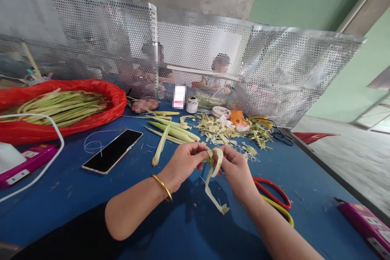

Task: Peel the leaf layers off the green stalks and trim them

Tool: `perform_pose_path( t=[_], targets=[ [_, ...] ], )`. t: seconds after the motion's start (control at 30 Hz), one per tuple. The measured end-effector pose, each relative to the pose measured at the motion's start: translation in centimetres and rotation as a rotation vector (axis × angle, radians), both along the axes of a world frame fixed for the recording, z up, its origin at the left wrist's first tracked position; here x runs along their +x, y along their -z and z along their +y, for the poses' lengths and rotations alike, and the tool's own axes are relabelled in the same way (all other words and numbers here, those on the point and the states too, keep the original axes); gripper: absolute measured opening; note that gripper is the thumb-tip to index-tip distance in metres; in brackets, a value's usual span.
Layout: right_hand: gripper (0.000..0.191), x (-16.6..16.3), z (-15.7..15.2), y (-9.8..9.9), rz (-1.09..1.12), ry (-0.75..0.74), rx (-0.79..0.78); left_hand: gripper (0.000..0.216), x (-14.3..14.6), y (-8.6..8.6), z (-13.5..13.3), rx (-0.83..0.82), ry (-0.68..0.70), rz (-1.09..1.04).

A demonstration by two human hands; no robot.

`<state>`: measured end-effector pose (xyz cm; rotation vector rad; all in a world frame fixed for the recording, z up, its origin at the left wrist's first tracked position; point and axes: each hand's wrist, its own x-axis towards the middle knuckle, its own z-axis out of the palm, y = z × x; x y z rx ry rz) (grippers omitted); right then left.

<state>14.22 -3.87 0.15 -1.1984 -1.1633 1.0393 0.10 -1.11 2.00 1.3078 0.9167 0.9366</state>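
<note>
Both hands meet above the blue table (146,215), pinching a pale plant-leaf strip (217,161) that curls in a loop. One end of the strip hangs below the fingers towards the tabletop. My left hand (189,160), with a gold bangle at its wrist, grips the strip's greenish part between thumb and fingertips. On the loop's other side, my right hand (236,166) is closed on the same strip, its fingertips partly hidden behind it. Scissors with red and yellow handles (276,199) lie beside and partly under my right forearm.
Long leaf stalks (173,130) and a pile of leaf scraps (216,130) lie beyond my hands. A phone (112,152) and a red bag of leaves (111,89) are leftward. Purple power strips (365,223) flank the table. A perforated metal screen (195,40) stands behind; people sit beyond it.
</note>
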Motion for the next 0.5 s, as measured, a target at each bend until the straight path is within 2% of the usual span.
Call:
perform_pose_path(
  t=[0.23,0.37,0.5],
  targets=[
    [0.031,0.4,-0.05,-0.1,-0.085,0.031,0.054,0.013,-0.06,0.37,0.13,-0.054,0.061,0.019],
    [0.028,0.23,-0.03,0.0,-0.007,0.041,0.017,0.019,-0.09,0.22,0.02,-0.145,0.111,-0.058],
    [0.029,-0.09,0.08,0.5,0.073,0.096,-0.038,0.026,-0.03,0.26,-0.08,-0.161,0.128,-0.073]
  ],
)
